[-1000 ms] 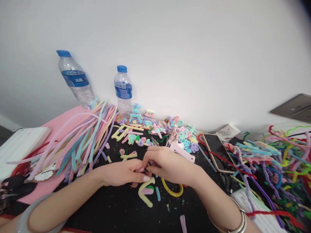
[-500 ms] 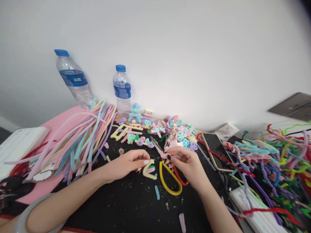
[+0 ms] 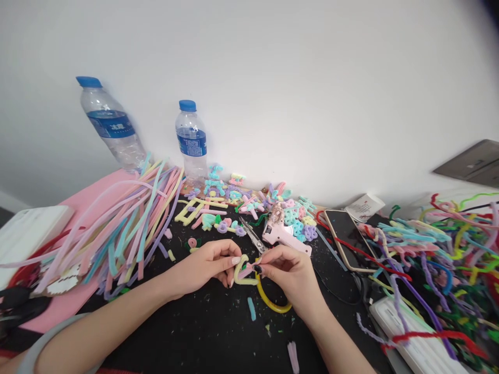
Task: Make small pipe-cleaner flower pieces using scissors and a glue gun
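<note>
My left hand pinches a bent pale-yellow pipe cleaner shape between thumb and fingers. Green and pink bits show inside its curve. At its right side, my right hand has thumb and forefinger closed on a small pink pipe cleaner piece, partly hidden by the fingertips. The piece is close against the yellow shape; whether they are joined I cannot tell. Under and behind my right hand lie scissors with a yellow handle loop. A pale pink glue gun rests just beyond that hand.
Long pastel pipe cleaners lie heaped at left, near two bottles. Finished-looking pastel shapes line the wall. To the right are a phone, a white power bank and tangled pipe cleaners. Offcuts dot the black mat.
My right hand has moved left from beside the scissors, bringing the pink piece to the yellow shape. More of the glue gun now shows. My left hand keeps its hold.
</note>
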### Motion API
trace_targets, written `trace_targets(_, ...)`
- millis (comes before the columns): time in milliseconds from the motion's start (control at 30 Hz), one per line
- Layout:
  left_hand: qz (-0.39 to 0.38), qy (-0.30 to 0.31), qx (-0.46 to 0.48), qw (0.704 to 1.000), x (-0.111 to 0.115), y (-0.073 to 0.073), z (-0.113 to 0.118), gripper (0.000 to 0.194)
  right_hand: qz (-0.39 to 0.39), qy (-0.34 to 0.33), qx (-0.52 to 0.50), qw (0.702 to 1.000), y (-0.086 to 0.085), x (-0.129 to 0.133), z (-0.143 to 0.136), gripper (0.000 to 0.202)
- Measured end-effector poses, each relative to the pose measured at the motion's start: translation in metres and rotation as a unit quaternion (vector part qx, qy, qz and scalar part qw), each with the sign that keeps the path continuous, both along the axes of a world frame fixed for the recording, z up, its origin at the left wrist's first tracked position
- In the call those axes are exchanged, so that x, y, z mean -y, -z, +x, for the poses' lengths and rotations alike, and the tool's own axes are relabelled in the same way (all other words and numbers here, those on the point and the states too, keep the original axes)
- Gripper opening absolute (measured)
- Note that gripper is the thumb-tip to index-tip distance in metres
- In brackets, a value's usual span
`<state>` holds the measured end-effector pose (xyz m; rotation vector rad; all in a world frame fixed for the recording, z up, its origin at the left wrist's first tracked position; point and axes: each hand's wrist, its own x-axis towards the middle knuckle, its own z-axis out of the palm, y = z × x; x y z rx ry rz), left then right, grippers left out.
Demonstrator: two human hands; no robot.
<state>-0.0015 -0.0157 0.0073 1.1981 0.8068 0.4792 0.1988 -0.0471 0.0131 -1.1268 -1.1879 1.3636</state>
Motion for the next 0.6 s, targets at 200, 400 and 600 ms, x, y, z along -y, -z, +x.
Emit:
trace_targets(200,-0.005,0.013,-0.005,1.0,0.0013,-0.001,0.0009,0.018,0.075,0.015,0.047,0.996,-0.0012,0.0025,-0.0071,0.011)
trace_targets(400,0.002,0.021,-0.02,1.0,0.0002,-0.0016,0.0018,0.018,0.093,0.025,0.088,0.991,-0.0023,0.0054,-0.0084,0.01)
trace_targets(600,0.001,0.016,-0.021,1.0,0.0011,-0.0012,0.0023,0.018,0.078,0.042,0.085,0.992,-0.0003,0.0033,-0.0075,0.009)
